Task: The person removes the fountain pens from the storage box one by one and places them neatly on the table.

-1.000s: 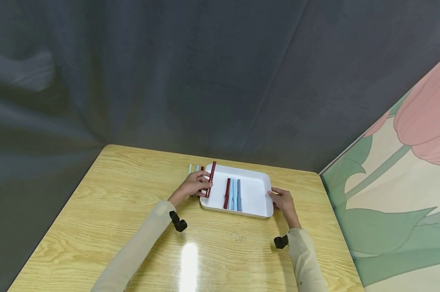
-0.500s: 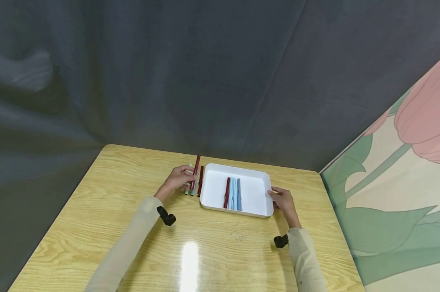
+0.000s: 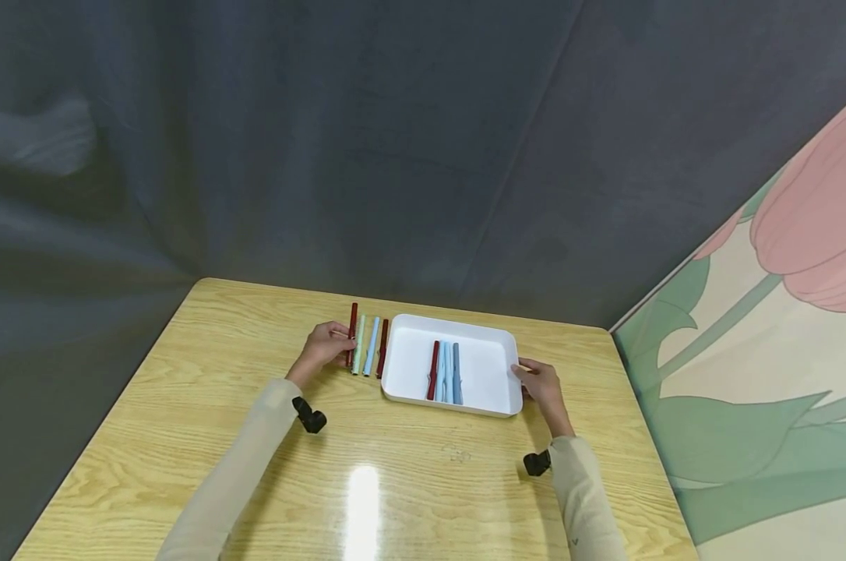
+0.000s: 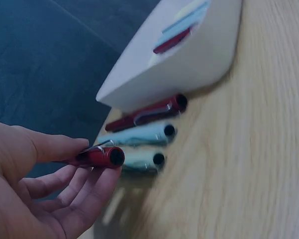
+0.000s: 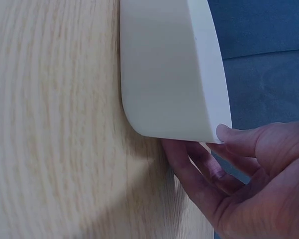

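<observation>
My left hand pinches a red pen between thumb and fingers; its metal clip and dark round end show in the left wrist view. Right beside it on the table lie a pale green pen, a light blue pen and a dark red pen in a row. The white tray stands just right of that row. Inside it are a red pen, light blue pens and a grey-blue pen. My right hand grips the tray's right wall, thumb on the rim, fingers against the outside.
The wooden table runs back to a dark grey curtain. To the right hangs a cloth with a tulip print. A small black camera sits on the left wrist and another black camera on the right.
My left hand has carried the red pen leftward from over the tray's left edge to the left end of the pen row, lowering it. The right hand stays on the tray.
</observation>
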The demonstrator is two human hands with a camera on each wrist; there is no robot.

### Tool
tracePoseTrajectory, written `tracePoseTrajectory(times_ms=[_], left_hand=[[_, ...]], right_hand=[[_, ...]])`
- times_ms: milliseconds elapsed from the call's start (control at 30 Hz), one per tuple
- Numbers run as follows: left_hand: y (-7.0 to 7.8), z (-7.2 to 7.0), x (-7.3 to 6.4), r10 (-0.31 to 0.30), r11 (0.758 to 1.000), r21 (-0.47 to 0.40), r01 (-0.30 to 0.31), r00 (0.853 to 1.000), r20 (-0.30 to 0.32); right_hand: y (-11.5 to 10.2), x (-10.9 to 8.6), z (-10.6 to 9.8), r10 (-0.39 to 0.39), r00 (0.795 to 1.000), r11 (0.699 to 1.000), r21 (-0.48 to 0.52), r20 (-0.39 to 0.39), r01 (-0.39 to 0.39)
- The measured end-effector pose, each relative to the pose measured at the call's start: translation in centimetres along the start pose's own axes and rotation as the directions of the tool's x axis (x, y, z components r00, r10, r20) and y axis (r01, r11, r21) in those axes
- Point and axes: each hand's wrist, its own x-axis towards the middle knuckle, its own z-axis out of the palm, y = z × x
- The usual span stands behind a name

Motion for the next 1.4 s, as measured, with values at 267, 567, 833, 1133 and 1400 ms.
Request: tracePoseTrajectory(times_ms=[267, 567, 833, 1133, 1400], left_hand=[[-0.9, -0.3, -0.2, 0.040, 0.943, 0.333, -0.015, 0.997, -0.068], [-0.9, 0.4, 0.5, 0.031, 0.892, 0.452, 0.021, 0.994, -0.107], [-0.8, 0.9, 0.8, 0.040, 0.852, 0.523, 0.029, 0.992, -0.121], [-1.3, 1.0, 0.6, 0.080, 0.849, 0.529, 0.008, 0.986, -0.144], [-1.3, 1.1, 0.3, 0.084, 0.862, 0.507, -0.006, 0.988, -0.131]], right_hand=[[-0.1, 0.2, 0.0, 0.005, 1.000, 1.000, -0.030, -0.010, -0.005], [-0.2, 0.4, -0.2, 0.013, 1.000, 0.999, -0.040, -0.018, -0.014], [0.1, 1.2, -0.8, 0.016, 1.000, 0.999, -0.037, -0.022, -0.017], [0.2, 1.6, -0.7, 0.036, 0.999, 0.999, -0.028, -0.019, -0.036], [0.3, 1.5, -0.8, 0.040, 0.999, 0.999, -0.031, -0.025, -0.041]])
